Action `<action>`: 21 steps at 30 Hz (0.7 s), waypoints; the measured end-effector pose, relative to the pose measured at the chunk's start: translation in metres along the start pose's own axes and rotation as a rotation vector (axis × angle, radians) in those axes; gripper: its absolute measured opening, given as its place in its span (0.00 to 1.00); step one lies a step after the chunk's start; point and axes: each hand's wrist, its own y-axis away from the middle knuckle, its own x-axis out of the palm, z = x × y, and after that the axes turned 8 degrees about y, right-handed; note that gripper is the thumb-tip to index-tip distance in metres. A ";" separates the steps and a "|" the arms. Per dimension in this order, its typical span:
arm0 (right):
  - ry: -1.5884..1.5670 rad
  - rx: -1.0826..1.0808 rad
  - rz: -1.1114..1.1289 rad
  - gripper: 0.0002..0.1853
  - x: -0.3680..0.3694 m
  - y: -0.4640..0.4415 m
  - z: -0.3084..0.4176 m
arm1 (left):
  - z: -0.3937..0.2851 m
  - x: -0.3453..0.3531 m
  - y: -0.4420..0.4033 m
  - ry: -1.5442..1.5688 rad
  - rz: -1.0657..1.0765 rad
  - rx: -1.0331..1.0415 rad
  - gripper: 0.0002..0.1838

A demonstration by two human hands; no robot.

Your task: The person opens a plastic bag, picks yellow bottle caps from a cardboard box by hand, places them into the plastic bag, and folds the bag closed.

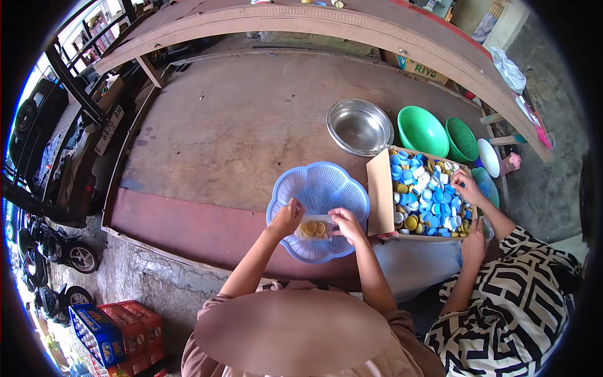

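Note:
A small clear plastic bag (313, 229) with a few yellow bottle caps inside is held up over a blue, flower-shaped plastic basket (347, 188). My right hand (346, 224) pinches the bag's right edge. At its upper left corner, the fingers of my left hand (287, 217) are pressed together on the plastic. To the right of the basket, a cardboard box (380, 201) is filled with blue, white and yellow bottle caps (431, 196). Another person's hand (468, 186) reaches into these caps, and that person's other hand (475, 242) is at the box's near right corner.
Behind the box stand a metal basin (359, 125), a green bowl (422, 131), a green basket (461, 139) and a white plate (488, 157). A raised wooden shelf (282, 20) crosses the far side of the table (207, 138). Drink crates (125, 327) are stacked at lower left.

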 end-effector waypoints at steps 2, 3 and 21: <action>-0.005 -0.005 -0.006 0.10 -0.003 -0.014 0.006 | 0.000 0.001 -0.005 -0.180 -0.183 0.143 0.19; 0.003 -0.004 0.003 0.10 -0.006 -0.025 0.007 | -0.001 0.002 -0.008 -0.270 -0.275 0.216 0.21; 0.001 0.158 -0.016 0.13 0.012 -0.115 0.011 | 0.004 0.022 -0.028 -0.638 -0.036 0.255 0.42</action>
